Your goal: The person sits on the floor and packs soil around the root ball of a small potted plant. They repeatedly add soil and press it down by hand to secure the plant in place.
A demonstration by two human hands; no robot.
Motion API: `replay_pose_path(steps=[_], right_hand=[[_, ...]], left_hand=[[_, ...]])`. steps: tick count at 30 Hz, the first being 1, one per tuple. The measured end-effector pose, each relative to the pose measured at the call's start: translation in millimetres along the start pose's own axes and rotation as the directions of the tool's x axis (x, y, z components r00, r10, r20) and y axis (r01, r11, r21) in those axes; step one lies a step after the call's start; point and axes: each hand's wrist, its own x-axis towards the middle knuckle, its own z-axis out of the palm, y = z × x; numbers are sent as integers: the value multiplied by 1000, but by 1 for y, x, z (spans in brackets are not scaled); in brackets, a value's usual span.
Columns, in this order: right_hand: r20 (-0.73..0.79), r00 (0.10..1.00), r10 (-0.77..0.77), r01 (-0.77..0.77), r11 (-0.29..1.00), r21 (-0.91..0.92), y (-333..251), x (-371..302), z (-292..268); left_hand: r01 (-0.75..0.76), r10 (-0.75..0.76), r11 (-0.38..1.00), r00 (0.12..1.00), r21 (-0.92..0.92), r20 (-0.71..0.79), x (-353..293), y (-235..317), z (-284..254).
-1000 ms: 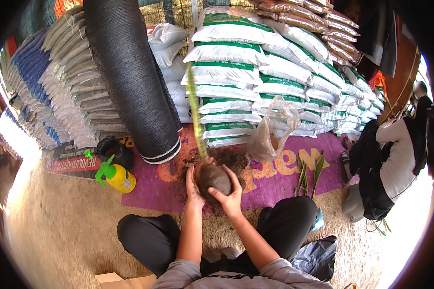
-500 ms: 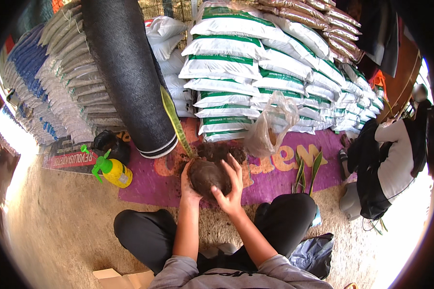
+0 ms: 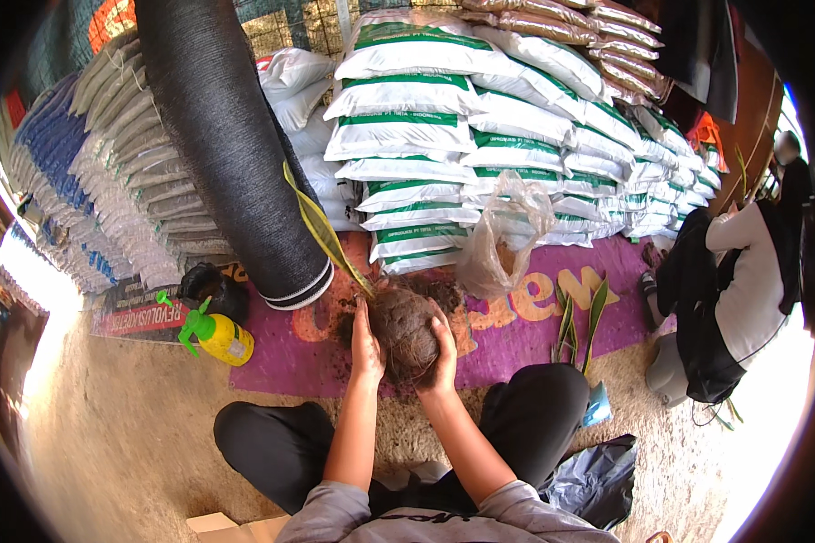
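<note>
Between my two hands sits a round brown ball of soil and fibre (image 3: 406,333), its surface rough and stringy. A long green leaf with yellow edges (image 3: 321,231) rises from its upper left side. My left hand (image 3: 367,346) presses along the ball's left side with straight fingers. Curved around the right side is my right hand (image 3: 442,351), its thumb not clearly seen. Both palms touch the ball, so it is held between them above the purple banner (image 3: 507,348). Loose dark soil (image 3: 439,288) lies just behind it.
A yellow spray bottle with a green head (image 3: 222,337) stands at left. A clear plastic bag (image 3: 507,237) with brown contents is beyond my right hand. More leaves (image 3: 593,326) lie right. Stacked white sacks (image 3: 398,140) and a black roll (image 3: 231,149) stand behind. Another person (image 3: 738,290) sits far right.
The ball has been turned in my hands: a smooth dark face showed before, a fibrous brown one now. My right hand has shifted from the near face to the right side.
</note>
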Motion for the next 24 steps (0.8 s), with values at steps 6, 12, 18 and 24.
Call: replay_pose_path(steps=[6,12,18,24], right_hand=[[-66,995,73,-66,993,102,-4,-8,5],[-77,993,92,-75,978,195,-4,-8,-1],[-55,993,-108,102,990,-100,-1,-5,2],[473,777,-415,611,321,-723,-2,-20,14]], left_hand=[[-40,74,989,969,-144,236,6,-16,-12],[-32,36,999,983,-26,181,6,-16,-8],[-23,30,984,999,-174,33,-15,-23,4],[179,15,814,944,-552,329,-15,-13,-32]])
